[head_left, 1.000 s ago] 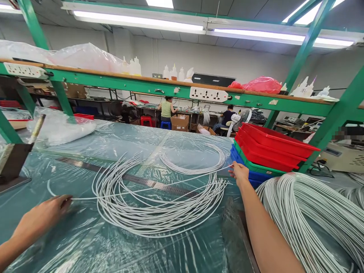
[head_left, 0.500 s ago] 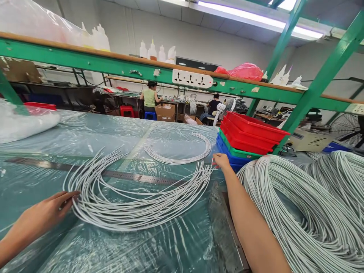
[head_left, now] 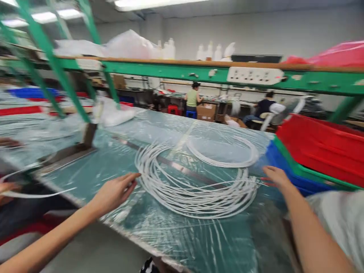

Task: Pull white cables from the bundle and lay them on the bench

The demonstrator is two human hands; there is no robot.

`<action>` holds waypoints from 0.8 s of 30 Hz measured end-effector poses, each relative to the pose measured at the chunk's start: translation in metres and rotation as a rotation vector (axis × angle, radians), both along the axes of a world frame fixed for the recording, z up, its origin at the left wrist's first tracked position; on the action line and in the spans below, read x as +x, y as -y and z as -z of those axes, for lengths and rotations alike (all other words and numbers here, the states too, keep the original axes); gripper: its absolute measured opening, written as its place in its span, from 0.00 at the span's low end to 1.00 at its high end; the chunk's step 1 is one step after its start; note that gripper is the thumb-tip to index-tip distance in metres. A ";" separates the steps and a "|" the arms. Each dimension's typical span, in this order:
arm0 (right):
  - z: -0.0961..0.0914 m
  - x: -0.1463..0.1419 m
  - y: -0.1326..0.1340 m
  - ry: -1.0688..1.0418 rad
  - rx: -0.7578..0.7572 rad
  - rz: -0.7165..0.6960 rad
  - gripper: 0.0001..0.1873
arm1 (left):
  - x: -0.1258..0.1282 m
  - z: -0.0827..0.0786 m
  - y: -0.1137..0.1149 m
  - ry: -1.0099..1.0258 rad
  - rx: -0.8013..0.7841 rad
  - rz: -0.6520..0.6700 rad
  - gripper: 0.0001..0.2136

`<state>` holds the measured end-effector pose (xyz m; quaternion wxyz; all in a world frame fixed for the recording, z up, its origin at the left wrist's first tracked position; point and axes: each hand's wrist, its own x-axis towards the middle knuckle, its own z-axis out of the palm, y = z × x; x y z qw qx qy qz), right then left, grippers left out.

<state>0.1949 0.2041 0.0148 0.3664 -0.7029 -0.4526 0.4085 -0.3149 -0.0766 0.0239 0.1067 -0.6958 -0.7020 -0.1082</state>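
A loose, curved bundle of white cables (head_left: 196, 206) lies on the plastic-covered table in front of me. At its left side is my left hand (head_left: 118, 191), fingers stretched toward the cables and the thumb a little apart. My right hand (head_left: 276, 177) is beside the cable ends at the right, its fingers apart and slightly blurred. One cable end sticks out just under those fingers. Behind the bundle lies a thinner curved bundle of white cables (head_left: 224, 164). A long metal ruler (head_left: 182, 168) runs beneath the front bundle, which partly hides it.
Red, green and blue trays (head_left: 318, 148) are stacked at the right, near a blurred large cable coil (head_left: 341, 216). At far left, a co-worker's hand (head_left: 8, 189) is by a white cable. A green shelf beam (head_left: 170, 72) with a power strip (head_left: 253, 75) crosses behind the table.
My view has swung left, so the table appears farther right and the co-worker's hands have come into view. My right hand's fingers have spread from their pinch at the cable ends.
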 end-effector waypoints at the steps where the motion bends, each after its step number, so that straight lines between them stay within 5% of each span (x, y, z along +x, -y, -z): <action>1: 0.003 0.002 -0.001 -0.015 -0.023 -0.004 0.17 | 0.004 -0.006 0.011 -0.017 0.038 0.012 0.20; 7: 0.022 0.017 -0.016 -0.022 -0.080 -0.050 0.12 | -0.020 -0.044 0.066 -0.142 0.118 -0.140 0.22; 14: 0.024 0.020 -0.017 -0.020 -0.057 -0.059 0.24 | -0.046 -0.044 0.106 -0.189 -0.231 -0.235 0.27; 20: 0.011 0.005 -0.008 0.069 -0.046 -0.025 0.18 | -0.030 -0.040 0.095 -0.145 -0.139 -0.180 0.27; 24: -0.004 -0.004 -0.001 0.122 0.016 -0.054 0.12 | -0.012 -0.017 0.070 0.037 -0.140 -0.022 0.20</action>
